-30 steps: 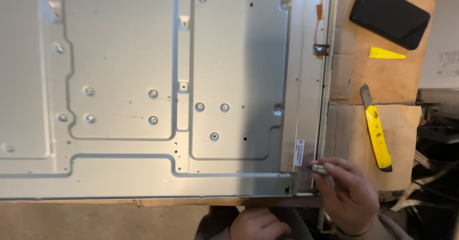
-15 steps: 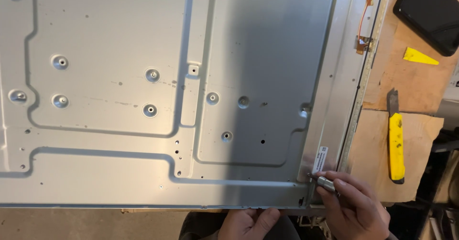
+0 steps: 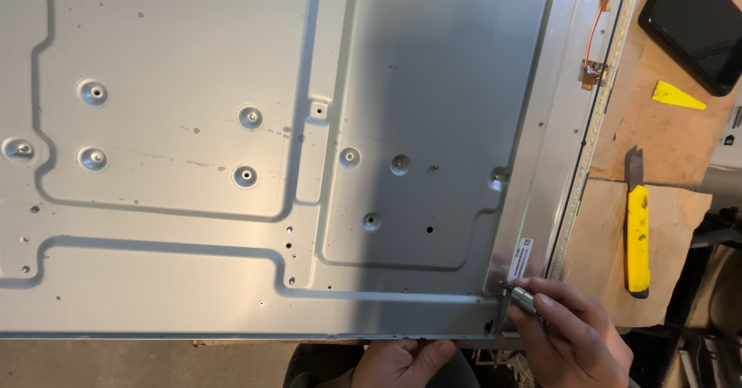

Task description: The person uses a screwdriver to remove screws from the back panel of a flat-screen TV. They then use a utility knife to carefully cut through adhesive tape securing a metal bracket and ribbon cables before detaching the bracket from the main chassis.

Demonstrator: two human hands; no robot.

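A large grey stamped metal panel [image 3: 232, 164] fills most of the head view, with raised bosses and screw holes. My right hand [image 3: 568, 334] grips a small silver screwdriver [image 3: 519, 295], its tip pressed against the panel's lower right corner beside a small white label [image 3: 522, 258]. My left hand [image 3: 402, 361] rests at the panel's front edge, fingers curled against it, holding nothing I can see.
A yellow-handled utility knife [image 3: 638, 237] lies on brown cardboard [image 3: 672, 202] to the right. A black flat device [image 3: 696, 25] and a yellow triangular pick [image 3: 676, 97] lie at the upper right. An orange ribbon cable [image 3: 595, 40] runs along the panel's right rim.
The view has shifted so the panel sits further right in the picture. My right hand stays at the lower right corner with the screwdriver; my left hand has come up to the front edge.
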